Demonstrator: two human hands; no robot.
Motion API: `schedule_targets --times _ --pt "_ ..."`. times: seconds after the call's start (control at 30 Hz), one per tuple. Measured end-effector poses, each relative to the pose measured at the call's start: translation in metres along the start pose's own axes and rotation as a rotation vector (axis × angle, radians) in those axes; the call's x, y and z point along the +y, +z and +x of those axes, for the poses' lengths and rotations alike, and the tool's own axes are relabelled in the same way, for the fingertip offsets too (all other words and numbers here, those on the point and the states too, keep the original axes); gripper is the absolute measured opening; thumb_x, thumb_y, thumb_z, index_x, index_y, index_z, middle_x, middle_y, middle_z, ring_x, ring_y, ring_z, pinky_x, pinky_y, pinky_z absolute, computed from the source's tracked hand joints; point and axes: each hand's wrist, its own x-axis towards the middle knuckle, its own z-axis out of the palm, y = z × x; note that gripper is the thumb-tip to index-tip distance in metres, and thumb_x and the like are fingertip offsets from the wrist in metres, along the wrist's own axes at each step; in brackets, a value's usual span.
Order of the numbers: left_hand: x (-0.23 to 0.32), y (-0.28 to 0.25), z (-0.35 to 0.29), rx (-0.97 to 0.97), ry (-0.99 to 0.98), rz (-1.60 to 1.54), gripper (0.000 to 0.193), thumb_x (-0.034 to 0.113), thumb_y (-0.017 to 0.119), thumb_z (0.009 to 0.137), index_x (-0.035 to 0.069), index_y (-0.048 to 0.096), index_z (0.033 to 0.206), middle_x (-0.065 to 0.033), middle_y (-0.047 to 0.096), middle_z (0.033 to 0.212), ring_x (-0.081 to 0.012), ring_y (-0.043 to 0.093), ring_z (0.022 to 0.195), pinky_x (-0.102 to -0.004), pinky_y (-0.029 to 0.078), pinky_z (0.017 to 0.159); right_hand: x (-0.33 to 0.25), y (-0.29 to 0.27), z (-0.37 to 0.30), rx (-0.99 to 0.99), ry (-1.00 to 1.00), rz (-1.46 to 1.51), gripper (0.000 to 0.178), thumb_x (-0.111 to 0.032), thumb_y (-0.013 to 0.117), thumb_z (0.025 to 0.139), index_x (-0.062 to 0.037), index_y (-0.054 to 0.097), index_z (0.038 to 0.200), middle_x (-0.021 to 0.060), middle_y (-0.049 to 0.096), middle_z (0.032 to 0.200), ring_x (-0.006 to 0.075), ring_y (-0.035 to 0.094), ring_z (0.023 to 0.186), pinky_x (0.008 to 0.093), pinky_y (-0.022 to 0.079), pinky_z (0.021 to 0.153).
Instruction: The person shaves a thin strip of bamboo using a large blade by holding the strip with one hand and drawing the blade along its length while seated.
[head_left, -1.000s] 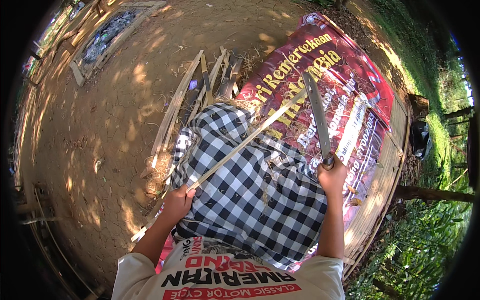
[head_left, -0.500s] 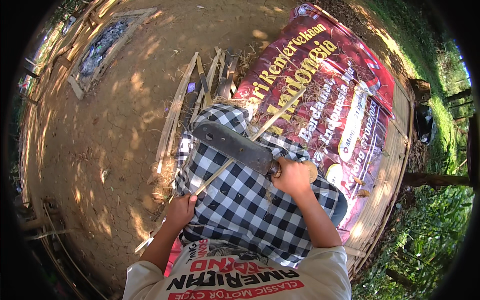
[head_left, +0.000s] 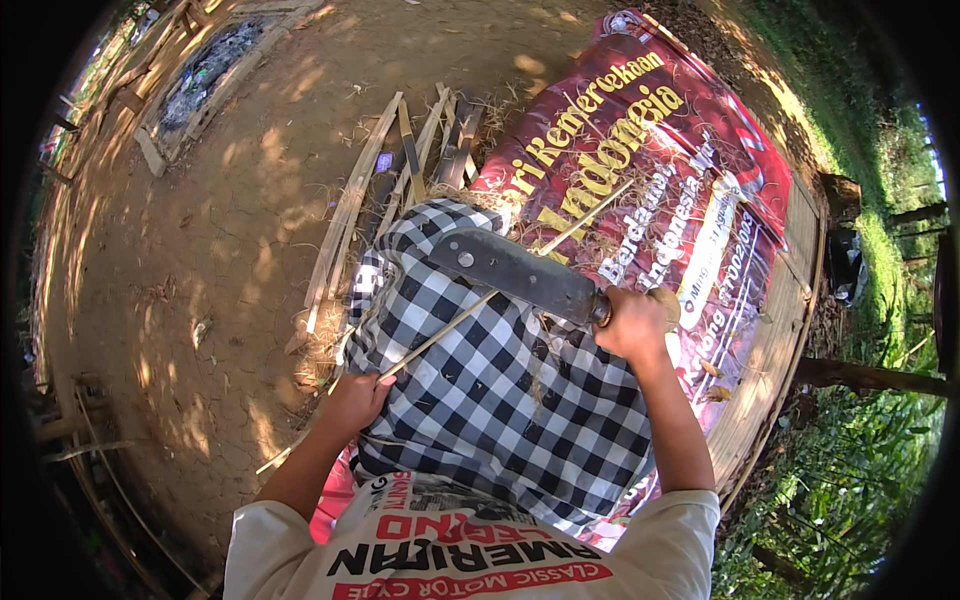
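Note:
My right hand (head_left: pixel 635 322) is wrapped round the wooden handle of a broad, dark-bladed machete (head_left: pixel 515 277). Its blade points left, across a long thin bamboo strip (head_left: pixel 445 334), and covers part of it. The lower part of that strip is gripped in my left hand (head_left: pixel 357 402), with fingers closed and the thumb along it. From there it slants up and right to the shavings on the banner. Black-and-white checkered cloth (head_left: pixel 500 420) drapes my lap beneath the blade and strip.
Split bamboo pieces (head_left: pixel 352 215) lie on the bare earth ahead. A dark red banner (head_left: pixel 600 130) with thin curled shavings covers part of a bamboo platform (head_left: pixel 775 335) at right. An ash-filled pit with a frame (head_left: pixel 150 152) lies far left. Greenery (head_left: pixel 850 470) borders the right side.
My right hand has moved the machete farther right and away from my body along the bamboo strip. My left hand still grips the strip, shifted slightly left.

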Motion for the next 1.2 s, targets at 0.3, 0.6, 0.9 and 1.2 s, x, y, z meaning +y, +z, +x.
schedule_targets --times 0.3,0.6,0.9,1.2 --pt "-0.002 0.004 0.0 0.03 0.019 -0.014 0.046 0.035 0.056 0.094 -0.004 0.059 0.069 -0.0256 0.056 0.059 -0.0452 0.057 0.058 -0.0489 0.046 0.054 -0.082 0.011 -0.01 -0.133 -0.041 0.095 0.019 -0.022 0.065 0.066 -0.0065 0.06 0.076 0.0164 0.064 0.068 0.034 0.065 0.062 0.0436 0.051 0.061" --pt "-0.006 0.004 0.004 0.055 0.052 -0.015 0.045 0.033 0.056 0.094 -0.003 0.06 0.068 -0.0243 0.055 0.058 -0.0436 0.057 0.057 -0.0481 0.045 0.055 -0.008 0.01 0.013 -0.056 -0.011 -0.067 0.02 -0.02 0.064 0.065 -0.0061 0.06 0.08 0.0153 0.067 0.071 0.0322 0.067 0.066 0.042 0.053 0.062" --pt "-0.003 0.002 0.005 0.056 0.075 -0.053 0.045 0.034 0.056 0.094 -0.002 0.06 0.067 -0.024 0.056 0.059 -0.0446 0.056 0.058 -0.0485 0.045 0.054 -0.042 -0.005 0.004 -0.045 0.243 0.126 0.02 -0.021 0.062 0.07 -0.0055 0.064 0.082 0.0204 0.066 0.073 0.0392 0.066 0.07 0.0483 0.053 0.066" --pt "0.003 -0.008 0.001 0.015 0.031 -0.119 0.043 0.031 0.055 0.094 -0.005 0.061 0.073 -0.0268 0.057 0.065 -0.0468 0.057 0.064 -0.0491 0.046 0.058 -0.03 0.008 0.032 0.006 0.022 0.041 0.018 -0.021 0.063 0.068 -0.0059 0.063 0.078 0.0166 0.066 0.07 0.0338 0.067 0.067 0.0439 0.052 0.063"
